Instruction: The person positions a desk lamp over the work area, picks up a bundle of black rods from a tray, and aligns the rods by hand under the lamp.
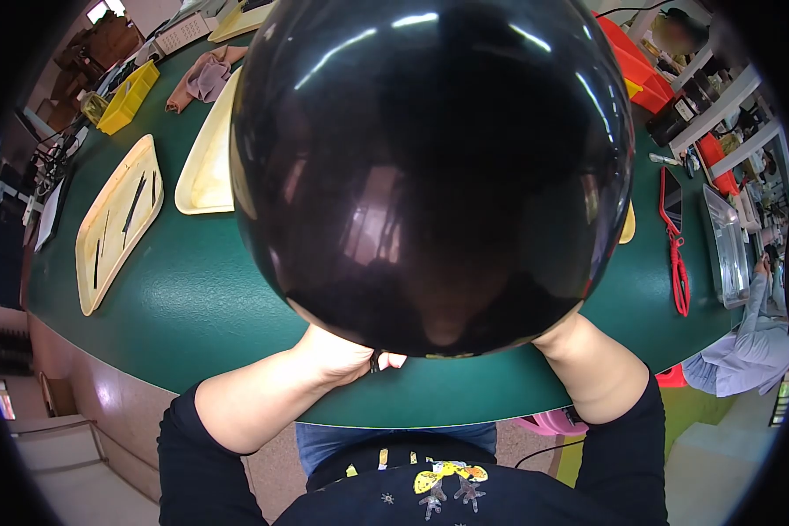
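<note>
A large, shiny black round object (438, 175) fills the middle of the head view, above the green table. My left hand (346, 355) is at its lower left edge, partly covered by it; a few curled fingertips show beside a small dark piece (375, 360) that I cannot make out. On the lower right, my right hand (557, 333) reaches behind the object, with only the wrist side showing and its fingers hidden.
Cream trays (105, 230) (209, 171) lie to the left, one holding thin black strips. Behind them are a yellow bin (129, 96) and cloths (206, 77). At right are a phone with a red cord (679, 272), a clear tray (726, 245) and another person (754, 351).
</note>
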Available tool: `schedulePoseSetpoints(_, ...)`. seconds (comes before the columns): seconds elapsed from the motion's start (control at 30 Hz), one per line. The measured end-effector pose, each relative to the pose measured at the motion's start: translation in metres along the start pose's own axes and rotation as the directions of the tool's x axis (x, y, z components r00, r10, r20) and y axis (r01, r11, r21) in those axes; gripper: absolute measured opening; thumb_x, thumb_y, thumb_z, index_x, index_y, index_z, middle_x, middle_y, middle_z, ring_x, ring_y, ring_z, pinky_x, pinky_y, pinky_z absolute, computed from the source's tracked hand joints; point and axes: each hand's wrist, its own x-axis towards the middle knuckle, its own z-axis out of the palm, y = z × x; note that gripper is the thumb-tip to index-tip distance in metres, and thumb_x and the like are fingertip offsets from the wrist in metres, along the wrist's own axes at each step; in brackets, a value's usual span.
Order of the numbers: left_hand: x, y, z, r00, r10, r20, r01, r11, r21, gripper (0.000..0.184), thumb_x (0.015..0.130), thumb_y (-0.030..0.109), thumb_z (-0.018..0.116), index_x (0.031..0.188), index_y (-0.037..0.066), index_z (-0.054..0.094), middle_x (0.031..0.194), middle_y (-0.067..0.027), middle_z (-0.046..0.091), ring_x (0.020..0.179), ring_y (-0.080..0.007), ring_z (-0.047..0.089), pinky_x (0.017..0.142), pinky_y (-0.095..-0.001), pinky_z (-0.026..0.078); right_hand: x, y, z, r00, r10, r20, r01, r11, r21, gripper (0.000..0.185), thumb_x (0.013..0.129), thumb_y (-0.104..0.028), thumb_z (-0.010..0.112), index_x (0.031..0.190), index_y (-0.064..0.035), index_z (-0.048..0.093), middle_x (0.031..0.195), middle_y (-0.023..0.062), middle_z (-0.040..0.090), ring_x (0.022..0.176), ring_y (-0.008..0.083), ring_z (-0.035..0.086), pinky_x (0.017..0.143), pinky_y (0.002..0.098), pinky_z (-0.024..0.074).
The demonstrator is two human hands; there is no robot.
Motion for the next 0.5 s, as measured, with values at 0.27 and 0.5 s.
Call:
schedulePoseSetpoints(0.27,-0.003,0.007,0.002,0.982,-0.119,0.145,0.152,0.96,-0.237,0.028,0.099,0.026,0.039,0.109,0.002,0.049,0.057,-0.0013,0.048,0.04,-0.0047,0.04,0.041,-0.0156,0.033,0.002,0.0,-0.004,0.984,0.05,0.173,-0.138,0.83,0.54,0.023,0.086,-0.002,0.055,0.106,0.0045,0.045,0.095,0.0152,0.059,0.086,0.0219,0.063,0.078,0.0317,0.0516)
schedulePoseSetpoints(0.5,-0.001,0.011,0.004,0.94,-0.07,0.334,0.114,0.987,-0.114,0.04,0.094,0.034,0.049,0.116,0.0,0.044,0.064,-0.0048,0.052,0.042,-0.0074,0.046,0.04,-0.0172,0.036,0.005,0.005,-0.005,0.948,0.189,0.254,-0.259,0.925,0.279,0.019,0.081,-0.003,0.065,0.094,0.0085,0.057,0.09,0.0166,0.064,0.083,0.0176,0.064,0.076,0.0277,0.0513)
